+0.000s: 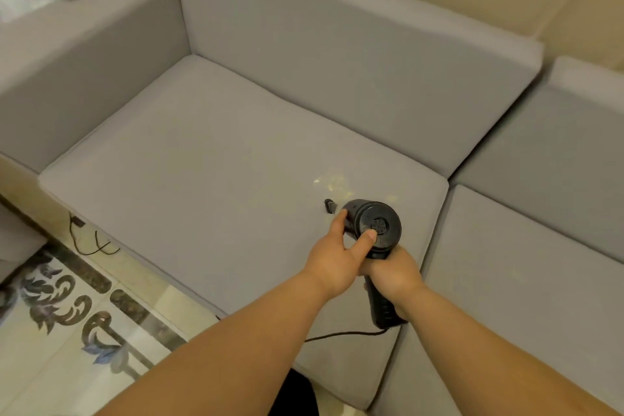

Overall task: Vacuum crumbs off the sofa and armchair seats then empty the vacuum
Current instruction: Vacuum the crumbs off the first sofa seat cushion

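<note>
- The handheld vacuum (373,226) is black, with a round vented rear cap facing up at me; my right hand (393,275) wraps its handle and my left hand (332,263) steadies the barrel.
- Its narrow nozzle (330,205) points away past my left fingertips, down at the cushion.
- Pale crumbs (332,184) lie scattered just beyond the nozzle.
- The grey sofa seat (202,179) spreads beneath both hands.
- The vacuum's cord (341,335) trails left from under my right wrist.

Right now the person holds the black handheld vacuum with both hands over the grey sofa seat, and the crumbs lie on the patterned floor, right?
Not quite. The head view shows the crumbs on the grey sofa seat, just beyond the vacuum. The left hand and right hand do both hold it.
</note>
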